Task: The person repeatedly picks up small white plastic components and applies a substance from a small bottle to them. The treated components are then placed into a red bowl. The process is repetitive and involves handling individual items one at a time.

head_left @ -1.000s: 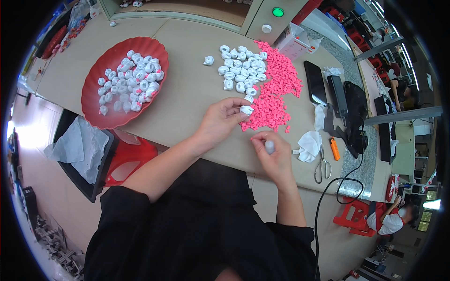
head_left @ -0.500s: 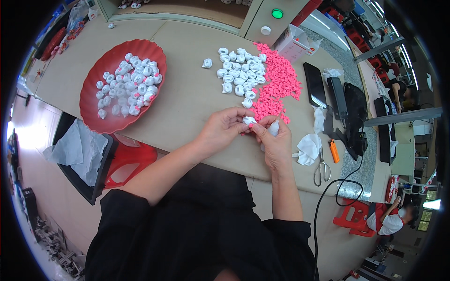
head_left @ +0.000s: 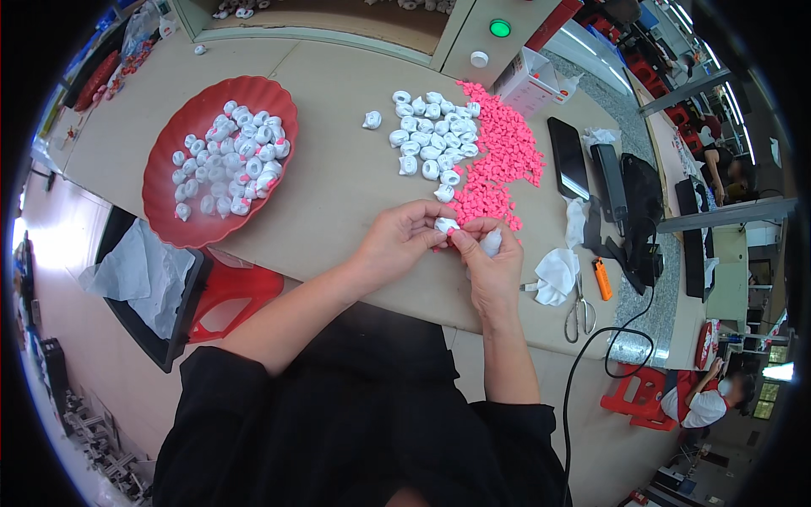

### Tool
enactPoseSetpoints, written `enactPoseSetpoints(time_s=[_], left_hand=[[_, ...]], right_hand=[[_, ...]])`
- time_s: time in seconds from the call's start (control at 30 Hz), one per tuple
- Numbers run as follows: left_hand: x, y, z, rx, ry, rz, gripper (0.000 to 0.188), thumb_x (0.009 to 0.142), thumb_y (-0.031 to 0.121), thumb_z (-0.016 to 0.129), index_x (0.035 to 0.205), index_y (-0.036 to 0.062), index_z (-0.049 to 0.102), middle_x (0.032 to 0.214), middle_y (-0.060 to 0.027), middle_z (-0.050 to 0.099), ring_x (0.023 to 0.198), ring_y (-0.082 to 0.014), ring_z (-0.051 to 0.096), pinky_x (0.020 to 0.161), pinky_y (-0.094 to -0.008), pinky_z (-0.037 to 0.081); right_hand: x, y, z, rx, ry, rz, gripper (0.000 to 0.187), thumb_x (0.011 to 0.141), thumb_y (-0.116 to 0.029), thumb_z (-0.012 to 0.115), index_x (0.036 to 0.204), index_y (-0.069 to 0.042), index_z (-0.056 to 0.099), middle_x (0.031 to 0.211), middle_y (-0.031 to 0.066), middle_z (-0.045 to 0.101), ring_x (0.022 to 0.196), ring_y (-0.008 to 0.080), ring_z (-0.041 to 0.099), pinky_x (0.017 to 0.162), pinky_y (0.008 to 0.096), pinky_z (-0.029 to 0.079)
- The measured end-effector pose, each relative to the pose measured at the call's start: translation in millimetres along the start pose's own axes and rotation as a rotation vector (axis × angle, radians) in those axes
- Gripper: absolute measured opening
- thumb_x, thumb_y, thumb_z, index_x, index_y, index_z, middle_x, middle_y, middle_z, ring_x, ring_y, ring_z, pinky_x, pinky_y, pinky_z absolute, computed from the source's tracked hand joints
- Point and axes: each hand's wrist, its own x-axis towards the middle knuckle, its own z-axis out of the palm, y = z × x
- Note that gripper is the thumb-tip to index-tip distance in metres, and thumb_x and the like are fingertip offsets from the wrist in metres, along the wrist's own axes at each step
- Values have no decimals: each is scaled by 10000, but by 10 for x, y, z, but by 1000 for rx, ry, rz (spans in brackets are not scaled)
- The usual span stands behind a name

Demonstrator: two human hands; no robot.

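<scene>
My left hand point(head_left: 400, 240) is closed, pinching a small white moulded piece point(head_left: 445, 225) between thumb and fingers. A pink bit shows at that piece's right side, where my right hand point(head_left: 493, 272) presses with thumb and fingertip. Tucked in the same right hand is a small whitish squeeze bottle point(head_left: 491, 243), its lower part hidden by the fingers. Just beyond both hands spreads a heap of tiny pink pieces point(head_left: 507, 144). To its left lies a cluster of similar white pieces point(head_left: 432, 135).
A red scalloped bowl point(head_left: 160, 215) on the left holds many white pieces, some with pink bits. On the right lie a black phone point(head_left: 567, 156), a crumpled white cloth point(head_left: 557, 276), scissors point(head_left: 580, 317) and an orange lighter point(head_left: 601, 279). A cabinet point(head_left: 321, 44) stands behind.
My right hand's fingertips have closed in on the white piece, and the bottle has tipped lower in that hand. My left hand stays almost in place.
</scene>
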Motion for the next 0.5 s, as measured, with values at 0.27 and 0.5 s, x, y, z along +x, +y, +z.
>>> enactPoseSetpoints(time_s=[0.27,0.5], left_hand=[[0,0,1,15,-5,24,240,846,-43,510,1086,-49,504,973,-91,578,834,-116,562,761,-244,474],[-4,32,2,-70,33,-10,224,855,28,542,1067,-44,533,923,-82,601,806,-102,575,747,-244,475]], right_hand=[[36,6,32,36,11,54,170,789,-42,632,933,22,568,782,74,610,709,113,594,616,207,474],[12,58,66,-51,29,-72,89,798,-22,614,870,28,600,753,53,604,672,92,569,581,197,443]])
